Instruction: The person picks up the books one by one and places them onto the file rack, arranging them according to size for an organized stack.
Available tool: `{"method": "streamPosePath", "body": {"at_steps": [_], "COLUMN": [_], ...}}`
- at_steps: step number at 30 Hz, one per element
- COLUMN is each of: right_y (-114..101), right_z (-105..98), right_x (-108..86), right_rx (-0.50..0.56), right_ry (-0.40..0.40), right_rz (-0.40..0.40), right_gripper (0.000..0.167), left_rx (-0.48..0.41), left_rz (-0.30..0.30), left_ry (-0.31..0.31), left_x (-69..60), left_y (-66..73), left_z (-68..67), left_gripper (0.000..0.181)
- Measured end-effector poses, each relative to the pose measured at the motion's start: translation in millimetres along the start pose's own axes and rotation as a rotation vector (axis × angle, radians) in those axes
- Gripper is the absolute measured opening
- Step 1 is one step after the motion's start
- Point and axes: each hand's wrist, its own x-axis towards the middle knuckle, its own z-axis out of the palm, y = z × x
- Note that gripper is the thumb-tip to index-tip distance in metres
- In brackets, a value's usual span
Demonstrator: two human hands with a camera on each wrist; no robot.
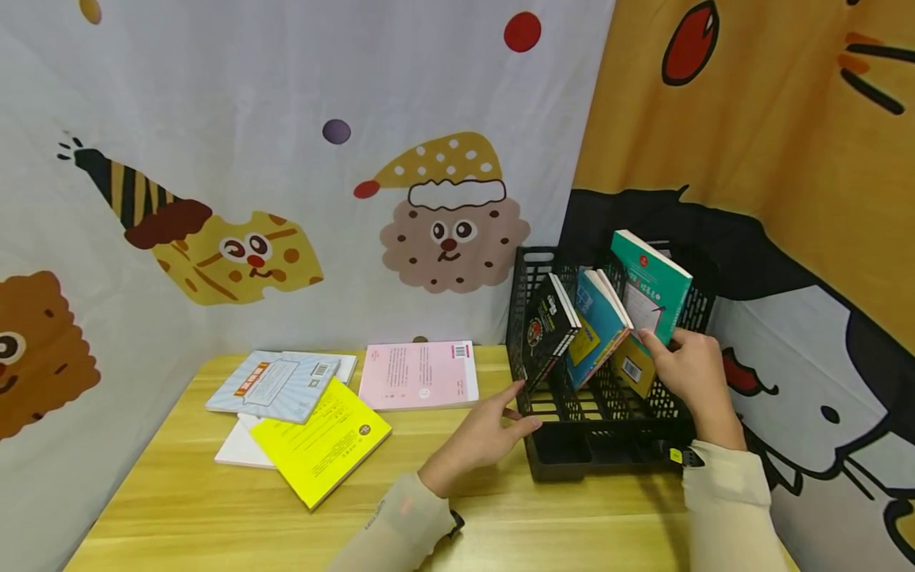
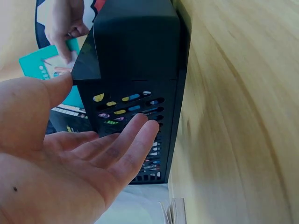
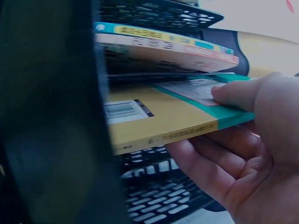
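Note:
My right hand (image 1: 693,377) pinches a green-and-yellow book (image 1: 661,278) between thumb and fingers. The book stands tilted in the right part of a black slotted book rack (image 1: 561,449). In the right wrist view, the thumb lies on its cover and the fingers are beneath its spine side. My left hand (image 1: 475,437) is at the rack's left side, fingers extended; in the left wrist view its thumb touches the rack's front corner. Blue-and-yellow books (image 1: 596,318) lean in the middle slot, and black books (image 1: 549,326) lean in the left one.
Left on the wooden table (image 1: 164,492) lie a yellow book (image 1: 322,445), a light blue book (image 1: 275,381) and a pink book (image 1: 418,373). White books show partly beneath the blue and yellow ones. Printed curtains (image 1: 272,79) hang behind the table and at the right.

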Motion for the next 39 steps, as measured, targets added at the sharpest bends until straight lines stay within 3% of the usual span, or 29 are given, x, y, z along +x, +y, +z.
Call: {"method": "streamPosePath", "body": {"at_steps": [4,16,23,27,33,39], "right_y": [3.7,17.8,23.7,21.7,14.0,6.5], "right_z": [9.9,37.1,41.3,36.3,15.5,-9.1], "right_x": [0.8,2.5,3.3,2.9,3.2,1.8], "right_rx": [0.022,0.077,0.059,0.043,0.009,-0.017], "right_ry": [-0.045,-0.175,-0.351,-0.45,-0.602,-0.638], "right_rz": [0.045,0.138,0.176,0.164,0.076,0.075], "right_gripper": [0.064,0.045,0.043,0.047,0.061,0.066], "left_rx": [0.012,0.029,0.04,0.029,0.038,0.037], "left_rz": [0.013,0.036,0.039,0.036,0.03,0.014], "left_ry": [-0.005,-0.005,-0.014,-0.02,-0.008,-0.006], "left_x": [-0.5,0.1,1.0,1.1,1.5,1.7], "left_y": [0.8,0.8,-1.2,-1.9,-3.5,-3.6], "left_z": [-0.1,1.5,1.8,2.2,2.7,-0.9], "left_gripper": [0.076,0.076,0.077,0.08,0.081,0.077]}}
